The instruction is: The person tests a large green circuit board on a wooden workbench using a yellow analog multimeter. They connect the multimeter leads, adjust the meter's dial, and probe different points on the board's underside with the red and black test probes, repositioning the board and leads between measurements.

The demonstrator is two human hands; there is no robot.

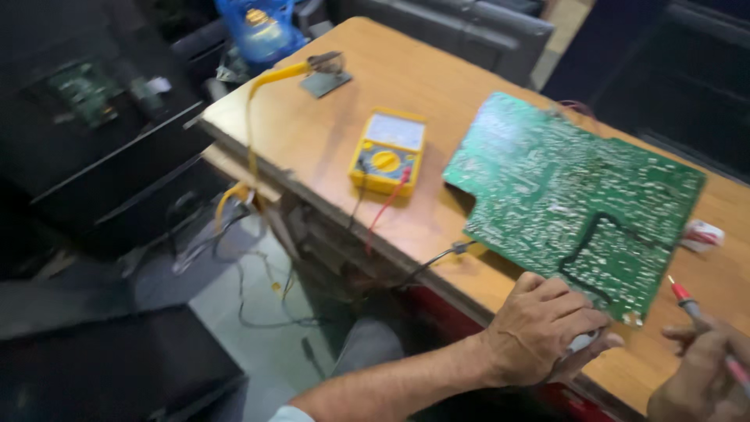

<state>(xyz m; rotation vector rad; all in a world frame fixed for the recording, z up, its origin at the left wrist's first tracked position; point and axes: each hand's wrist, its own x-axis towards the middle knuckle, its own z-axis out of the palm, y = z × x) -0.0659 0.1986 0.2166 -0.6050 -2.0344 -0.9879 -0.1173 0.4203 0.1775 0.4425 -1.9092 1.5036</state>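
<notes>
While curled knuckles-up at the near edge of the wooden table [328, 133], left hand [547, 328] closed over a small white object [582, 341], only a sliver of it showing between thumb and fingers; kind of object not tellable. Resting just beside the near corner of the green circuit board [578, 203], close to it but not clearly touching. Right hand [703, 375] at the bottom right corner, partly cut off by the frame, fingers pinched around a red test probe [691, 305], tip angled up and away toward the board's near right edge, hovering just off it, apart from the surface as far as can be seen.

Lying flat, solder side up, on the right half of the table, a large notched board with a dark traced outline near its near corner. Just past its right edge, a small red and white item [703, 233]. Left of the board, well apart, a yellow multimeter [388, 152] face-up, with red and black leads [383, 211] trailing over the table's front edge. Farther back, a yellow gooseneck stand [269, 82] with a small flat base. Beyond the far corner, a blue water jug [262, 31]; loose wires [234, 250] hanging below the table's left end.
</notes>
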